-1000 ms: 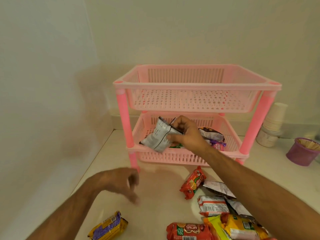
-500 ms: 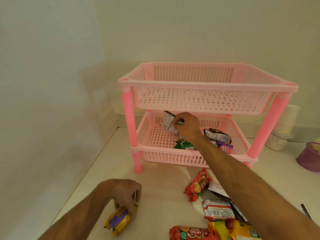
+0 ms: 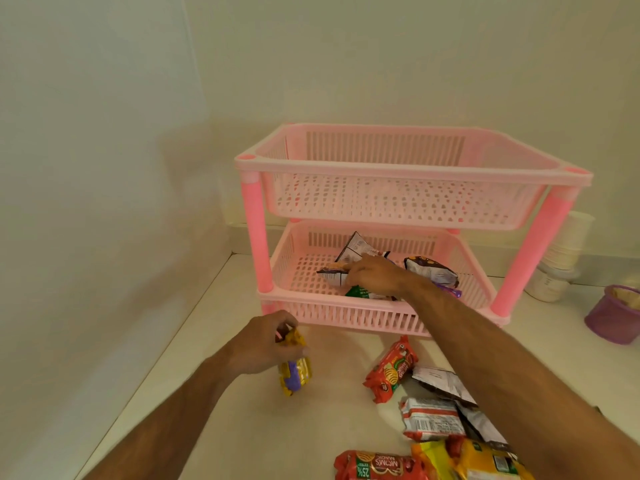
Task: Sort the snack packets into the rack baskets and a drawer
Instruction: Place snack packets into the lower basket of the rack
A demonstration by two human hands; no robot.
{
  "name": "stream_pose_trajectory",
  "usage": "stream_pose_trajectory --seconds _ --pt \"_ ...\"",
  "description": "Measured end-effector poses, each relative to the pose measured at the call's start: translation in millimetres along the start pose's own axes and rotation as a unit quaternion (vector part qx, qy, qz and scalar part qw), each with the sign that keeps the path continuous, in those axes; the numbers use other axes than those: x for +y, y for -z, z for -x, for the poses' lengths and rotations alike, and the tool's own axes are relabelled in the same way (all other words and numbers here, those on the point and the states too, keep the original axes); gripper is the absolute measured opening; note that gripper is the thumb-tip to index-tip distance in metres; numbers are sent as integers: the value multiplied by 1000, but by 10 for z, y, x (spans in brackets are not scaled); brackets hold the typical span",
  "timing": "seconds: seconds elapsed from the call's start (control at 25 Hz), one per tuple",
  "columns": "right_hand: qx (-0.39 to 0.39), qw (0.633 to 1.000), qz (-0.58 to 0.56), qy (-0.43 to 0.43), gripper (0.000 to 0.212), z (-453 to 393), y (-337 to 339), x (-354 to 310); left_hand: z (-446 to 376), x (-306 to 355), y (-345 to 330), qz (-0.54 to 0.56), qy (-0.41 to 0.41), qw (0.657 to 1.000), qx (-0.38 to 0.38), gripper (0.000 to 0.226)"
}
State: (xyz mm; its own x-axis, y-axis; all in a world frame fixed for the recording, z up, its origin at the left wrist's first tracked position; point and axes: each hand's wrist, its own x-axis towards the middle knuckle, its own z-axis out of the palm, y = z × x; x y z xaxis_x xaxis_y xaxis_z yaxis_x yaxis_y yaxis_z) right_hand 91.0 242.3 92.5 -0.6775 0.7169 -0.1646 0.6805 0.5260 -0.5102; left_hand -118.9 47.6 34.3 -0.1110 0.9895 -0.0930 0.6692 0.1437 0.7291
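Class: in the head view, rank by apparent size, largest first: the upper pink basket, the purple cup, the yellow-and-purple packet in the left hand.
1. Upper pink basket, by far.
2 and 3. Purple cup and yellow-and-purple packet: unsure; the cup is cropped, the packet partly covered by the left hand.

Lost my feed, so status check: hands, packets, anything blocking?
Right hand on silver foil packet inside lower pink plastic basket. Left hand gripping yellow-purple packet above counter. Nothing blocking.

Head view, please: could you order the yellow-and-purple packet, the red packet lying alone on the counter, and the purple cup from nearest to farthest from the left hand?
1. Yellow-and-purple packet: held in the left hand itself.
2. Red packet: on the counter, to the hand's right.
3. Purple cup: far right edge, beyond the pink rack.
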Motion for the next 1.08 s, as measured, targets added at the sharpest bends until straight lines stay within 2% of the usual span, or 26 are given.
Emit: stream_pose_trajectory --seconds 0.12,0.2,0.24,0.36,0.44,0.56,0.6,0.64,0.68,0.72,0.76,0.8,0.84,0.88,0.92,0.96,1.08 --pt "154 983 -68 67 12 202 5 -63 -22 178 -34 144 -34 985 87 36" --pt "229 958 -119 126 17 382 -37 -137 -13 332 -55 275 -53 952 121 40" --pt "231 950 -142 153 22 484 -63 -176 -2 408 -67 339 -55 930 134 44" --pt "160 950 -155 219 44 766 -151 -301 27 573 -109 467 -38 873 135 52" --pt "147 952 -125 239 51 886 -218 -355 60 649 -146 511 -28 852 112 50" --pt "163 948 -130 241 50 991 -248 -327 140 722 -212 540 2 838 81 53" --pt "163 947 -143 239 48 1017 -233 -285 178 728 -233 524 20 849 60 59" --pt "167 944 -162 234 46 1043 -214 -229 238 734 -252 482 37 875 26 65" --pt "178 939 -188 225 44 1059 -185 -166 314 736 -274 401 44 915 -21 69" --pt "197 933 -215 212 44 1061 -152 -102 399 739 -304 272 31 958 -83 72" --pt "222 926 -234 195 43 1050 -115 -43 490 754 -351 108 4 982 -157 73" --pt "251 922 -239 171 44 1032 -83 9 584 788 -428 -54 -23 971 -231 75" --pt "275 923 -228 144 45 1010 -59 54 670 819 -527 -187 -42 937 -292 77" --pt "290 927 -207 117 46 981 -43 95 733 845 -629 -272 -53 902 -331 77" --pt "294 934 -180 96 47 950 -30 132 767 863 -722 -318 -58 879 -349 76" --pt "292 941 -151 80 48 915 -25 165 787 879 -791 -335 -64 870 -355 74" --pt "274 957 -78 50 46 790 -17 204 769 900 -779 -301 -47 882 -358 69"
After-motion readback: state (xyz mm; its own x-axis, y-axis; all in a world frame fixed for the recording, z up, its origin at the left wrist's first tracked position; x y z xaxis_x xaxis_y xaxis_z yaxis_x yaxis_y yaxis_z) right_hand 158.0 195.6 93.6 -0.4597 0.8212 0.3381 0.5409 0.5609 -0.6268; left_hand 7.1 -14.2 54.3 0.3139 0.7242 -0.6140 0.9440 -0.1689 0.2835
